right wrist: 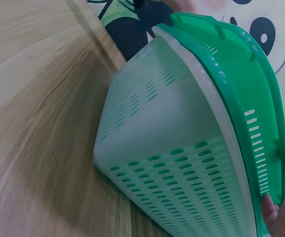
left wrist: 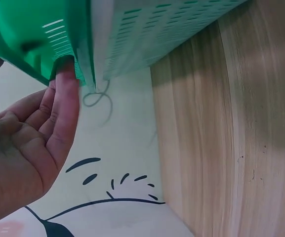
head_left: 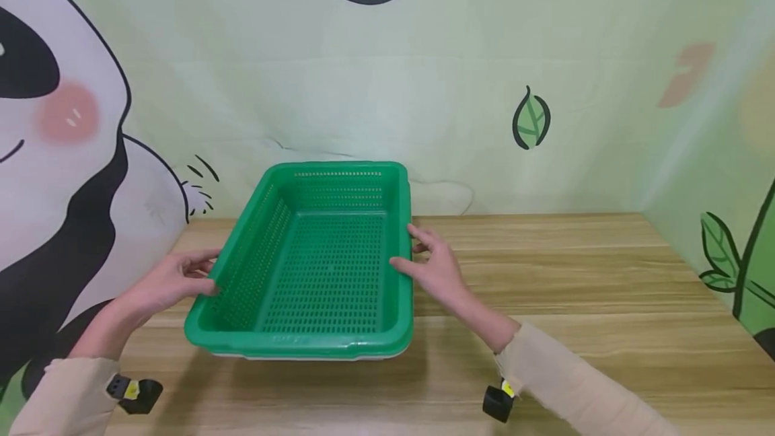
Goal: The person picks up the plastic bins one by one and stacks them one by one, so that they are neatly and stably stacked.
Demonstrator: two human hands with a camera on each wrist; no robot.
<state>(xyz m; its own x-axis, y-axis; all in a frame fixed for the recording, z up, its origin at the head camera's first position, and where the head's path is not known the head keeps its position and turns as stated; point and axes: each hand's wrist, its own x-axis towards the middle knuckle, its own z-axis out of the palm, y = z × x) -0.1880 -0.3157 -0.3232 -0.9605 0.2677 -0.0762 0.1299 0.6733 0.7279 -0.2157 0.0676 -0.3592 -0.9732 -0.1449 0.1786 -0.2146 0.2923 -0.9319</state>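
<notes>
A green perforated plastic basket (head_left: 329,268) stands in the middle of the head view, nested over a whitish translucent basket (right wrist: 152,118). In the right wrist view, a second green rim (right wrist: 231,98) shows between the white rim and the uppermost green one. My left hand (head_left: 172,281) grips the left side of the green rim, thumb on top and fingers outside and under it. On the opposite side my right hand (head_left: 438,268) pinches the rim, its thumb over the edge. Whether the white basket touches the table cannot be told.
The wooden table (head_left: 563,274) extends to the right of the baskets. Behind it hangs a pale green cloth (head_left: 460,73) printed with leaves and a panda (head_left: 48,126). Small black cameras (head_left: 499,401) sit at both wrists.
</notes>
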